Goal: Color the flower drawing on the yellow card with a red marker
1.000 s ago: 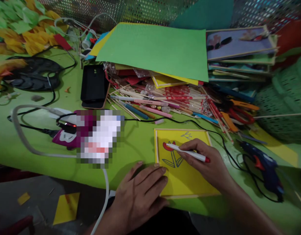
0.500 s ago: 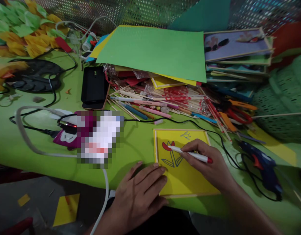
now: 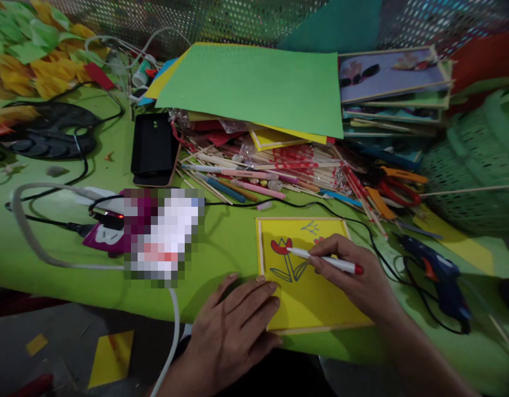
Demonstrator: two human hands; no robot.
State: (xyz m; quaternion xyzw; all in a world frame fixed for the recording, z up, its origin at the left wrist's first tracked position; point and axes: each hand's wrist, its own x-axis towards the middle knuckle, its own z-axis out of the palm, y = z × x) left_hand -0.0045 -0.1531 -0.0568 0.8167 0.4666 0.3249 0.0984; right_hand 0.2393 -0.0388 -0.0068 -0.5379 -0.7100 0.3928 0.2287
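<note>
A yellow sheet with a pale stick frame (image 3: 307, 309) lies on the green table before me. Drawn on it in dark outline is a tulip (image 3: 281, 248) with red-coloured petals and two uncoloured leaves; a small outlined figure is above it. My right hand (image 3: 355, 270) grips a white felt-tip pen with a red end (image 3: 332, 262), its tip at the right side of the red petals. Flat along the sheet's left edge rests my left hand (image 3: 241, 314), fingers spread and holding nothing.
Bamboo sticks and pens (image 3: 254, 182) lie heaped behind the sheet, under green card (image 3: 254, 94). A glue gun (image 3: 444, 281), scissors (image 3: 398, 187) and a green basket (image 3: 473, 171) are at right. At left are a purple power strip (image 3: 101, 234), a blurred-out phone-like object (image 3: 171, 231) and cables.
The pen tip has shifted slightly right across the petals, and more of the tulip's middle is red. My left hand stays in place; the whole view has shifted a little.
</note>
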